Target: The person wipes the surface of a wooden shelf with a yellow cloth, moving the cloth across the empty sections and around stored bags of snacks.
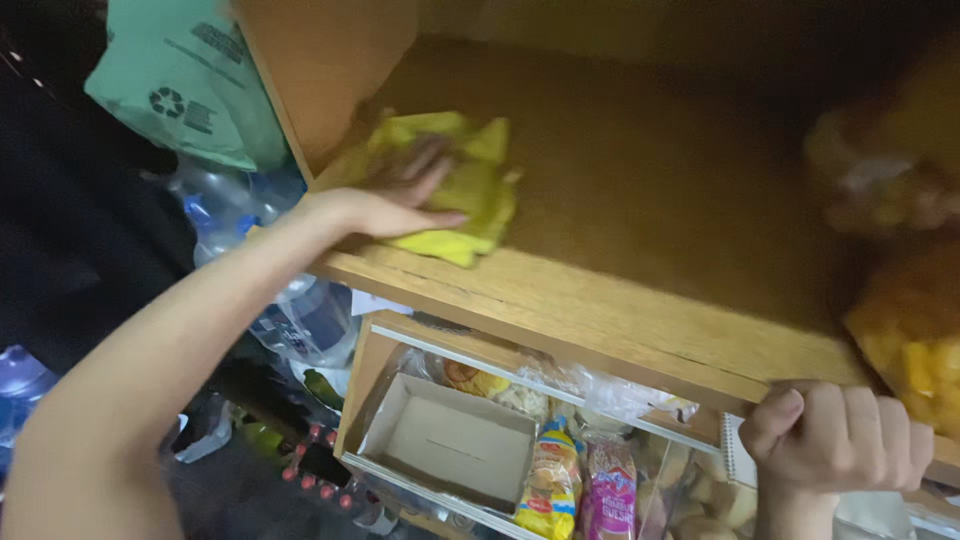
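The wooden shelf is filling most of the view, running from about ten o'clock down to four o'clock, and its board is being shown largely bare across the middle. A wipe of this shelf is judged to be under way rather than finished: only the ten-o'clock corner is being covered at present, and whether the wide middle stretch has been gone over cannot be told from its look. At three o'clock, blurred orange and yellow snack bags are lying on the shelf's far end, so that part is judged to be left undone.

Below, at six o'clock, a lower shelf is being occupied by an open cardboard box and packets of food just beside it. At nine o'clock, clear plastic bottles are standing under a green bag.

The yellow cloth is being pressed flat against the shelf at eleven o'clock by the left hand, fingers spread wide on top of it. The right hand, at five o'clock, is being curled tightly over the shelf's front edge, gripping the wood.
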